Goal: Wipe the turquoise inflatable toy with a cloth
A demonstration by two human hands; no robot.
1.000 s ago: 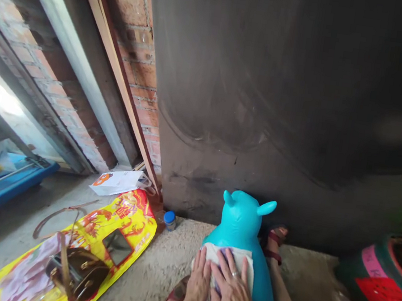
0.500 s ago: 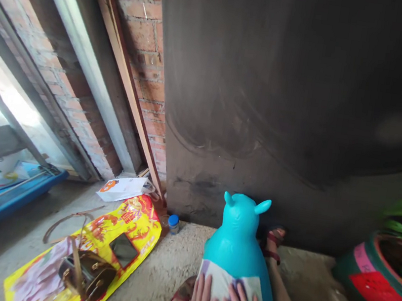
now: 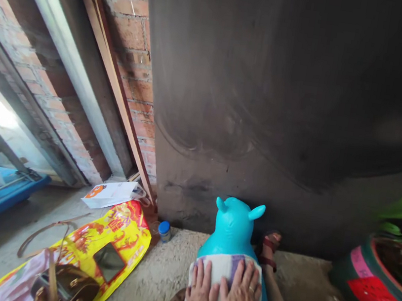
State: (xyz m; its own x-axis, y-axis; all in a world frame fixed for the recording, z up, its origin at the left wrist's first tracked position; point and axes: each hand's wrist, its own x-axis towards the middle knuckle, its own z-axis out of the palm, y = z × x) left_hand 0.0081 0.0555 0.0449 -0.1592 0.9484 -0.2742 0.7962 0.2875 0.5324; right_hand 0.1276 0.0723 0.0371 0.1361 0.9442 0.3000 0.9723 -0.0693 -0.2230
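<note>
A turquoise inflatable animal toy [image 3: 234, 227] with two small ears stands on the floor between my legs, close to the dark wall. Over its back lies a white cloth with purple stripes [image 3: 222, 268]. My left hand [image 3: 201, 295] rests flat on the cloth, fingers stretched out. Beside it my right hand [image 3: 239, 300], with a ring on one finger, also lies flat on the cloth with its fingers a little apart. The hands' lower parts run out of the bottom of the view.
A yellow-and-red bag [image 3: 136, 241] lies at the left, bearing a brown handbag [image 3: 67, 286] and a dark phone-like rectangle [image 3: 109, 261]. Near it are a blue-lidded jar [image 3: 164, 231] and a white paper bag [image 3: 114, 195]. A painted plant pot [image 3: 376, 289] stands at the right.
Both hands and the cloth have moved forward up the toy's back, covering more of it toward the head. The view has shifted slightly to the right.
</note>
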